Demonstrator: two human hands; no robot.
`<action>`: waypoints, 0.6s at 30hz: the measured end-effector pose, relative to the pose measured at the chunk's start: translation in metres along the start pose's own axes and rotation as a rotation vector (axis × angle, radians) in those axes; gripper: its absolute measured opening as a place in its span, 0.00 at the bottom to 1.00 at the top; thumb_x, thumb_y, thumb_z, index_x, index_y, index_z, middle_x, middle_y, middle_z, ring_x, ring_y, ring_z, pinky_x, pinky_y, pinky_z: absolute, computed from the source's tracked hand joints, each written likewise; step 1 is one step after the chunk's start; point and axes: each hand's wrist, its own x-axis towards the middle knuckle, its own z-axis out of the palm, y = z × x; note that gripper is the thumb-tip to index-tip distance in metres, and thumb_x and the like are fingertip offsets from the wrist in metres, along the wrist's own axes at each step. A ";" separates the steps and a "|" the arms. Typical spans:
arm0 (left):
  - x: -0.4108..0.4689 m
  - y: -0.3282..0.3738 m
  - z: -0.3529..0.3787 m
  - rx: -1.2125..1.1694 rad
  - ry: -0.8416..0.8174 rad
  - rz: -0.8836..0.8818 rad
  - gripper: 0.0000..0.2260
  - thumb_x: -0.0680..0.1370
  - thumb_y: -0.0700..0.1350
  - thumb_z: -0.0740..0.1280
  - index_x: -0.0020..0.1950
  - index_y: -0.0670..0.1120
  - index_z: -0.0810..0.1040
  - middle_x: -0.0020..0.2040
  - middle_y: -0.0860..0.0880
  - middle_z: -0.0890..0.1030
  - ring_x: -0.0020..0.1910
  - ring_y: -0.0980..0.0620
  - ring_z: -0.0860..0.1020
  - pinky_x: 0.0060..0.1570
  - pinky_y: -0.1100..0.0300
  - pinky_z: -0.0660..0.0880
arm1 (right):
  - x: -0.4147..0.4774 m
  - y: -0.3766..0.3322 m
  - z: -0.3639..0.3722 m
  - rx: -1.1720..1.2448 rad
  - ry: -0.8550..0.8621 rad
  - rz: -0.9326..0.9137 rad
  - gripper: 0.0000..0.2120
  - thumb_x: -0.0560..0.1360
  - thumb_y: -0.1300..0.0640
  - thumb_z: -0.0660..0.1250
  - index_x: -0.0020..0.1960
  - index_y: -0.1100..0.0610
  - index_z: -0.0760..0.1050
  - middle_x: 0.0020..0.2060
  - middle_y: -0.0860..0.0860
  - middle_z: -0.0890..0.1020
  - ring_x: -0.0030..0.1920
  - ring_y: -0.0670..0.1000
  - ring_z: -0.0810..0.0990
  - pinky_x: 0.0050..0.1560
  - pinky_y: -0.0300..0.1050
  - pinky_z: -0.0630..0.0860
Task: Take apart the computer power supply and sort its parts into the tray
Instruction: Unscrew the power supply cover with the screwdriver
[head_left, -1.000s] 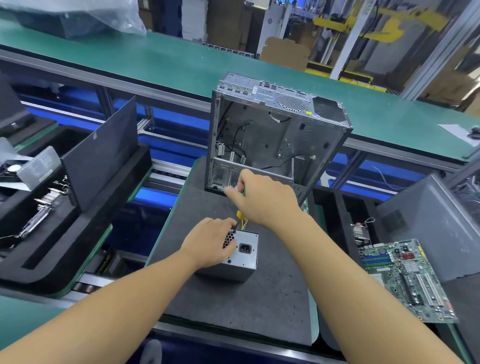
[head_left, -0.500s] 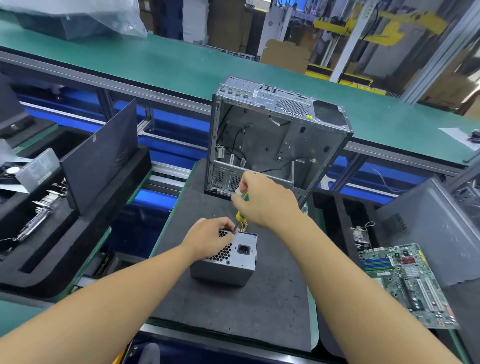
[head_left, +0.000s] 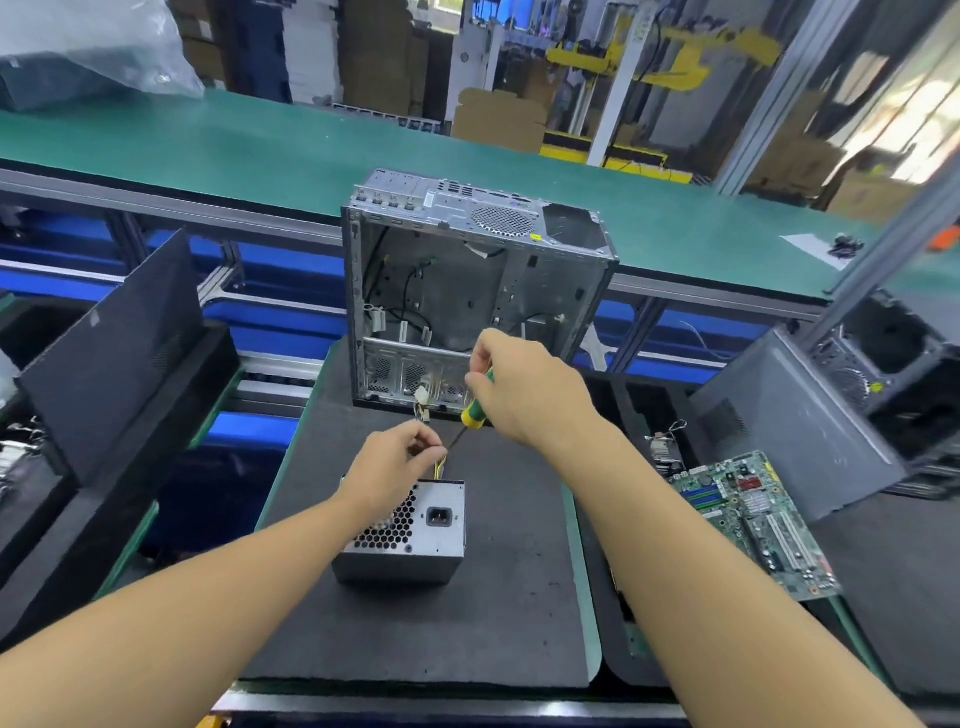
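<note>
Screwdriver (head_left: 474, 413) gripped in the right hand (head_left: 519, 392), tip angling down beside the left hand (head_left: 397, 460), which pinches the yellow wires (head_left: 440, 464); power supply (head_left: 415, 525) sits on the table (head_left: 467, 623) under that hand. Danger: a slipping tip could jab the hand or nick the wires.

Lower centre: grey power supply (head_left: 415, 535), standing on black foam mat (head_left: 415, 634), socket and honeycomb grille facing up. Just above: left hand (head_left: 392, 465), pinching yellow wires (head_left: 440, 463) at the unit's far edge. Centre: right hand (head_left: 519, 392), gripping green-and-yellow screwdriver (head_left: 475, 411), tip angled down toward the wires. Behind: open computer case (head_left: 467, 280), upright. Right: motherboard (head_left: 753, 519), lying flat.
</note>
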 end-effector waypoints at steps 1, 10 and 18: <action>0.003 0.007 0.006 -0.012 0.007 0.020 0.05 0.77 0.48 0.73 0.43 0.53 0.79 0.37 0.57 0.83 0.38 0.61 0.79 0.38 0.71 0.71 | -0.005 0.009 -0.003 -0.017 0.010 0.031 0.04 0.80 0.50 0.61 0.49 0.49 0.68 0.48 0.48 0.78 0.45 0.56 0.76 0.43 0.50 0.70; 0.002 0.051 0.066 -0.184 -0.173 0.025 0.05 0.77 0.43 0.72 0.50 0.54 0.83 0.39 0.56 0.86 0.43 0.57 0.83 0.52 0.57 0.79 | -0.043 0.073 -0.007 -0.070 -0.006 0.220 0.05 0.81 0.50 0.61 0.48 0.50 0.67 0.46 0.47 0.79 0.42 0.55 0.77 0.38 0.48 0.66; -0.005 0.076 0.150 -0.181 -0.394 -0.032 0.05 0.77 0.44 0.72 0.41 0.50 0.83 0.37 0.54 0.85 0.33 0.60 0.79 0.38 0.59 0.78 | -0.094 0.142 -0.017 -0.130 -0.005 0.428 0.04 0.81 0.51 0.61 0.50 0.51 0.70 0.49 0.48 0.78 0.45 0.57 0.76 0.41 0.49 0.68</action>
